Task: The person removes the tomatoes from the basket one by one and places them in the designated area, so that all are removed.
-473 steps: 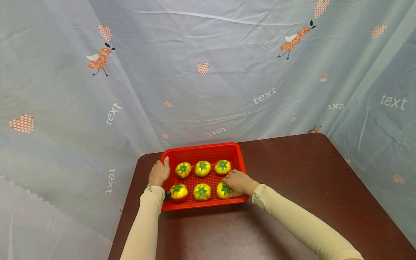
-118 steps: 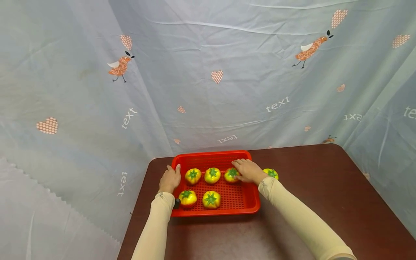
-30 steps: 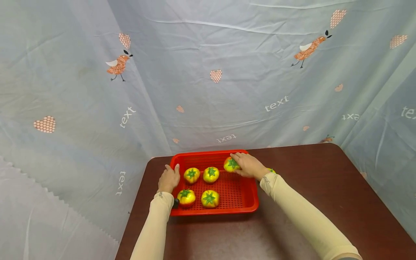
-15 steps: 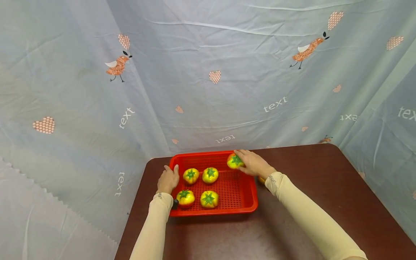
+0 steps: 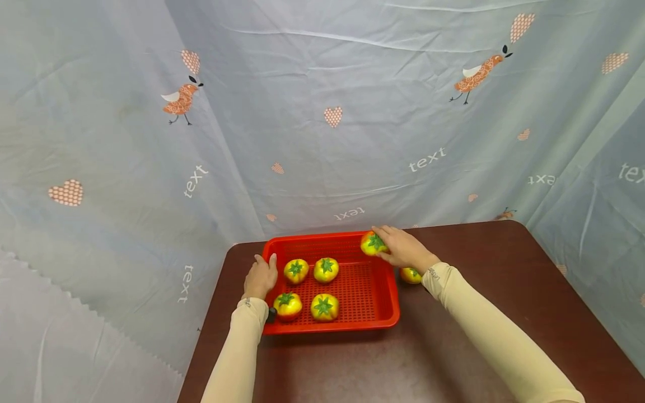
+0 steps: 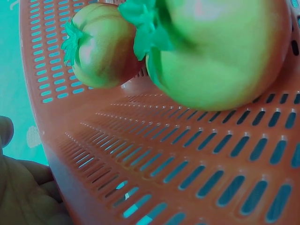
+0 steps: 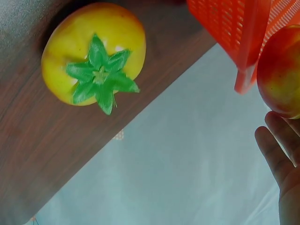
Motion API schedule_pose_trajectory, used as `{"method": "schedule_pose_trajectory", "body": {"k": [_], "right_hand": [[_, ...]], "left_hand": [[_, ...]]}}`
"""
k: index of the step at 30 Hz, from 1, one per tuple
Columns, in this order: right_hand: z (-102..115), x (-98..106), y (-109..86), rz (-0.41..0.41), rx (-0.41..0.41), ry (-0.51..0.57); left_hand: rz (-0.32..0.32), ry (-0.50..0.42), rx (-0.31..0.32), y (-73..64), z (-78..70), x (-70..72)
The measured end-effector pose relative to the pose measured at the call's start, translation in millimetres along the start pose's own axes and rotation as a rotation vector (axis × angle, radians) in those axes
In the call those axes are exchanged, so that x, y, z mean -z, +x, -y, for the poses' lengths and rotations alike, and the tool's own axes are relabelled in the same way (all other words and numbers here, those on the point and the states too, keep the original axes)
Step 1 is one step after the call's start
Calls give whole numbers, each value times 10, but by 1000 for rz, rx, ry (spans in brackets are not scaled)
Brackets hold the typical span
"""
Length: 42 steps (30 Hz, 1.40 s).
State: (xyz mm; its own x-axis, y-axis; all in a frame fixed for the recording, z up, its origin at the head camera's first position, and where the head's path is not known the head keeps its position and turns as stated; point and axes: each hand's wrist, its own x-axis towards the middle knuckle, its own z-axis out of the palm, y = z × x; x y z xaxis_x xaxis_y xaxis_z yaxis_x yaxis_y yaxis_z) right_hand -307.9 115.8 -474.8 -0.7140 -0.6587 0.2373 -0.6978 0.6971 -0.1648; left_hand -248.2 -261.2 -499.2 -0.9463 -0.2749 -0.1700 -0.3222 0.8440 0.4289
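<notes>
My right hand (image 5: 407,249) grips a yellow tomato with a green leafy top (image 5: 374,243), held up over the back right corner of the red basket (image 5: 332,330). In the right wrist view its red-tinged side (image 7: 283,72) shows above the fingertips (image 7: 274,117). My left hand (image 5: 259,279) rests against the basket's left side, thumb up; in the left wrist view its finger ends are hidden at the wall. Inside the basket sit several more tomatoes, among them a front one (image 5: 325,308) and a back one (image 5: 326,270). Another tomato (image 7: 93,58) lies on the table outside.
The basket stands on a dark brown table (image 5: 478,313) near its back left corner. A pale blue curtain (image 5: 302,67) with bird and heart prints hangs close behind the table and along both sides.
My right hand has lifted the back right tomato and moved it right and back to the rim. Earlier, the front right tomato went from the basket to the table. The left hand stays put.
</notes>
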Motion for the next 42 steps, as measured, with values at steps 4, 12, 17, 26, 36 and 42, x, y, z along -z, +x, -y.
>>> {"method": "schedule_pose_trajectory", "body": {"k": [4,12,17,26,36,42], "right_hand": [[-30,37,-24,-4,-8,5],[-75,113,-68,10,-35,26],[-140,125,-128,14,-65,24],[-316,170,-249,-6,-61,12],[-539,204,-405,-3,-116,18],[-645,201,-547,-10,-127,2]], "left_hand": [[1,1,0,-2,-11,9],[11,2,5,-1,-10,0],[2,6,7,7,-4,-9],[-3,-2,14,15,-2,-9],[-1,1,19,25,-6,-8],[-2,-5,17,-5,-23,-2]]}}
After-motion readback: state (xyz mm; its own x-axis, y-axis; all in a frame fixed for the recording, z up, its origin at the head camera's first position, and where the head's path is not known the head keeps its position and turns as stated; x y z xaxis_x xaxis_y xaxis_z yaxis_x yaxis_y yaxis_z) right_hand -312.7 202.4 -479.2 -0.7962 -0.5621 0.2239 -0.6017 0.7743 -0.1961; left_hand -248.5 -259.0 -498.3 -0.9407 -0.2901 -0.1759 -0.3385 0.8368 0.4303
